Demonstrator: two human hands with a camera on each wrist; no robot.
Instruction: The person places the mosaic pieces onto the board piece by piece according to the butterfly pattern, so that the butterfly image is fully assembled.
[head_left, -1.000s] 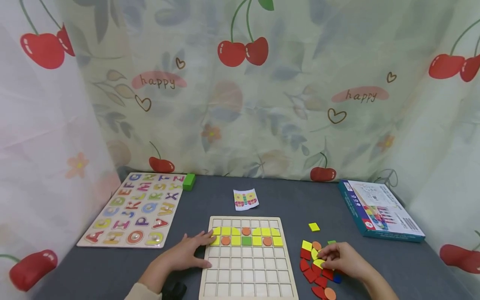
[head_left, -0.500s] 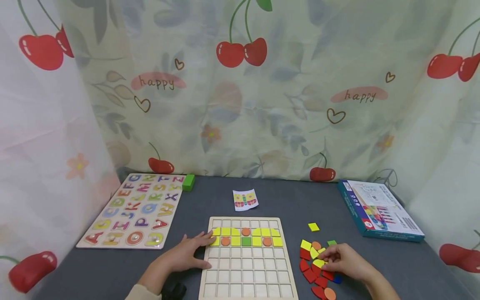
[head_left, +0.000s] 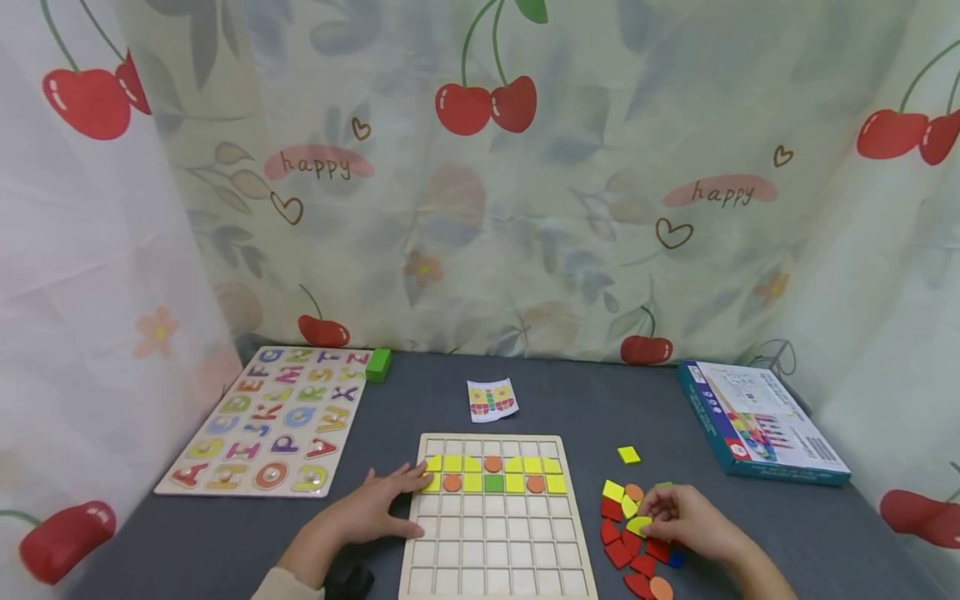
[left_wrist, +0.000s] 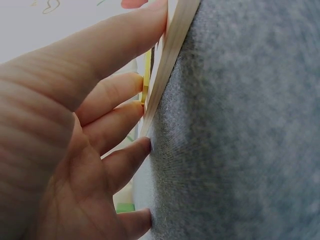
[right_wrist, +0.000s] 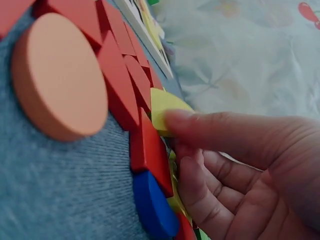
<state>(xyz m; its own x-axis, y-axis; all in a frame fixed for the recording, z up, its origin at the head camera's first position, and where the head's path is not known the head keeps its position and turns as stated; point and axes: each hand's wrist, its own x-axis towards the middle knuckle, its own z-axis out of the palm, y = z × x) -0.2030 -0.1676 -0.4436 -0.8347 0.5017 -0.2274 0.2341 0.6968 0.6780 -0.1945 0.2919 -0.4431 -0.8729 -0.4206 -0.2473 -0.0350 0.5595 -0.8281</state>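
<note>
My right hand (head_left: 688, 518) pinches a yellow quarter-round tile (right_wrist: 160, 106) between thumb and fingers, over a cluster of loose tiles. In the right wrist view the thumb lies on its face, and red tiles (right_wrist: 116, 82) lie just beneath it. My left hand (head_left: 375, 504) rests with fingers spread at the left edge of a wooden grid board (head_left: 461, 577). Its thumb touches the frame, and two fingertips reach a yellow tile (left_wrist: 146, 75) in the left wrist view. Two upper rows of the board hold yellow tiles (head_left: 472, 482), orange discs (head_left: 492, 464) and one green square (head_left: 493, 483).
A small picture card (head_left: 492, 401) lies behind the board. An alphabet puzzle (head_left: 262, 433) with a green block (head_left: 378, 365) sits at left, and a flat box (head_left: 761, 421) at right. One yellow square (head_left: 628, 455) lies apart from the loose tiles. A blue tile (right_wrist: 154, 205) is beside the right fingers.
The yellow tile at my right thumb has turned and shows more of its face. A yellow piece by the index fingertip is no longer visible there. My left hand has stayed still.
</note>
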